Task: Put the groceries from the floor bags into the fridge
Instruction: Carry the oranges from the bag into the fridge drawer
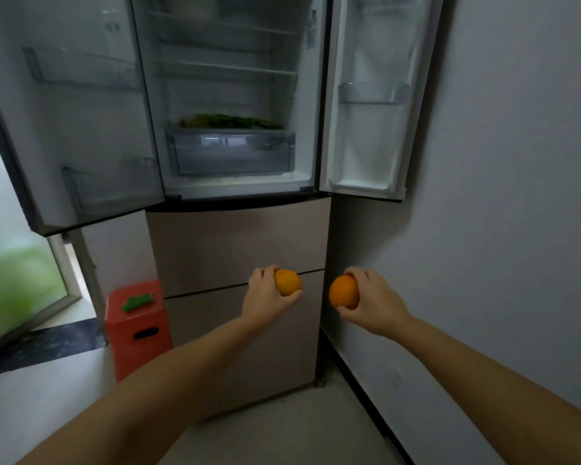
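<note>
The fridge [235, 236] stands in front of me with both upper doors swung open. Inside, glass shelves sit above a clear crisper drawer [230, 154], and green vegetables [228, 121] lie on top of the drawer. My left hand [265, 297] grips one orange [287, 282] in front of the lower fridge drawers. My right hand [371, 302] grips a second orange [343, 292] just to the right, near the fridge's lower right corner. Both arms are stretched forward. No floor bags are in view.
The left door [74, 129] and right door [373, 95] carry bare door bins. A red plastic stool [138, 327] with a green item [136, 302] on it stands left of the fridge. A grey wall [500, 229] runs close on the right. A glass door is at far left.
</note>
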`<control>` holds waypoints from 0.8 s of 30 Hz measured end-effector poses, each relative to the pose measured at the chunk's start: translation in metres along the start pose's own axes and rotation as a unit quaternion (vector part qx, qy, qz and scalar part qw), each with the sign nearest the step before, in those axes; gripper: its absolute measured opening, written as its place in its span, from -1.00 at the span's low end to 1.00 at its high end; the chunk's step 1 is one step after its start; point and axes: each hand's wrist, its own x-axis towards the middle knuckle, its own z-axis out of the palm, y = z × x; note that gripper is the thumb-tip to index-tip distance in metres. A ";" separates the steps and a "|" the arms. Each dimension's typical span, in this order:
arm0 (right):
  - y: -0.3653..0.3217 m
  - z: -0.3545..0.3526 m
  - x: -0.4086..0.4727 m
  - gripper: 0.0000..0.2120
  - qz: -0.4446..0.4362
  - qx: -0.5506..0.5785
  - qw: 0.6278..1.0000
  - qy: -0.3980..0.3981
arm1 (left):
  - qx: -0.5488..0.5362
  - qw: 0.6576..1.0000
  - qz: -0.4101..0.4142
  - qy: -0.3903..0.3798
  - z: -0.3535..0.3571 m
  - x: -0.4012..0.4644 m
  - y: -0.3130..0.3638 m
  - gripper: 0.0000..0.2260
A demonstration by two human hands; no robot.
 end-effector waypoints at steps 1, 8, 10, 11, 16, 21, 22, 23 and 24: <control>0.008 -0.003 0.024 -0.30 -0.016 -0.003 1.000 -0.005 | -0.006 1.000 -0.011 0.013 0.002 0.023 0.002 -0.43; 0.030 -0.004 0.181 -0.35 0.022 0.225 0.974 -0.032 | -0.108 0.988 -0.107 0.039 0.002 0.148 -0.005 -0.54; 0.022 0.009 0.217 -0.42 0.059 0.346 0.935 -0.049 | -0.158 0.977 -0.136 0.050 0.001 0.180 -0.011 -0.58; 0.018 0.017 0.239 -0.45 0.077 0.395 0.914 -0.057 | -0.181 0.971 -0.145 0.064 0.002 0.202 -0.016 -0.60; -0.012 0.040 0.358 -0.60 0.145 0.621 0.767 -0.076 | -0.286 0.936 -0.173 0.108 -0.011 0.316 -0.033 -0.67; -0.039 0.033 0.483 -0.49 0.186 0.774 0.598 -0.098 | -0.418 0.887 -0.176 0.084 -0.046 0.431 -0.041 -0.62; -0.043 0.033 0.506 -0.46 0.187 0.782 0.585 -0.102 | -0.435 0.879 -0.180 0.080 -0.055 0.453 -0.042 -0.64; -0.046 0.033 0.527 -0.43 0.186 0.787 0.578 -0.106 | -0.455 0.868 -0.186 0.076 -0.064 0.473 -0.044 -0.66; -0.048 0.035 0.547 -0.41 0.183 0.790 0.575 -0.109 | -0.474 0.856 -0.194 0.072 -0.071 0.491 -0.047 -0.67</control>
